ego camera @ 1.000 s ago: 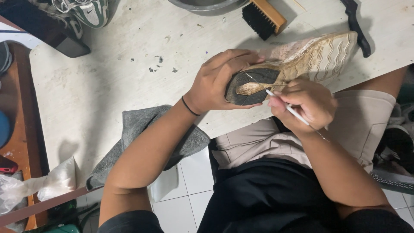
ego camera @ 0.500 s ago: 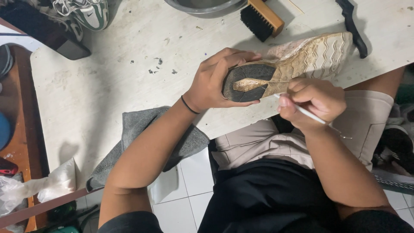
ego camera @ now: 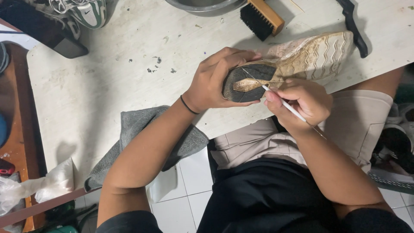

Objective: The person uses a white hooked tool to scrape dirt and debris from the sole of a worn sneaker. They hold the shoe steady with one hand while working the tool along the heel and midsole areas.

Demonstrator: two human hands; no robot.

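Observation:
A dirty light-coloured shoe (ego camera: 310, 54) lies sole-up at the near edge of a white worktable (ego camera: 108, 86), its black heel toward me. My left hand (ego camera: 217, 80) grips the heel end. My right hand (ego camera: 299, 103) holds a thin white-handled pick (ego camera: 284, 105) like a pen. The pick's fine metal tip rests in the grooves of the black heel sole (ego camera: 250, 80).
A grey cloth (ego camera: 142, 129) hangs over the table's near edge. A wooden brush with black bristles (ego camera: 261, 17), a metal bowl (ego camera: 202, 5) and a black tool (ego camera: 354, 26) lie at the back. A green-and-white sneaker (ego camera: 84, 11) sits far left. Dirt specks dot the table.
My right hand swung the pick away to the right half a second ago and has now brought its tip back onto the heel sole. My left hand kept its grip.

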